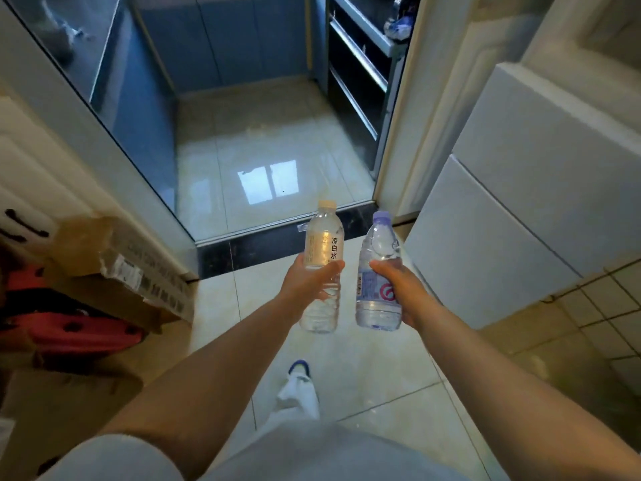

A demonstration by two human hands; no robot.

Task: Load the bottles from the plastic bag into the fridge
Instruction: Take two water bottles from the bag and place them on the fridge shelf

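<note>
A pale tiled floor (364, 359) runs from the person's feet up to a dark stone threshold (263, 243), past which glossy tiles lead into a narrow kitchen with blue cabinets (215, 43) at its far end. On the right stands a tall white unit (541, 189) with a seam across its front; it may be the fridge, but that cannot be told for sure, and its front is closed. On the left, a sliding glass door (114, 109) stands at an angle beside the doorway. Below it, flattened cardboard boxes (114, 269) lie stacked over something red (69, 324).

Both bare forearms reach forward over the floor, just short of the threshold. The left hand (305, 282) has its grip wrapped round the middle of a clear bottle with a cream cap (324, 244), thumb over the white label with dark characters. The right hand (395, 286) curls its grip round a clear bottle with a lilac cap (378, 258), fingers behind the blue-and-pink label and thumb at the front. Both bottles are held upright, side by side and a little apart, leaning slightly toward each other at the base.

Lowest in view, one foot in a white sock and a blue-strapped sandal (300, 383) steps on the tiles.
</note>
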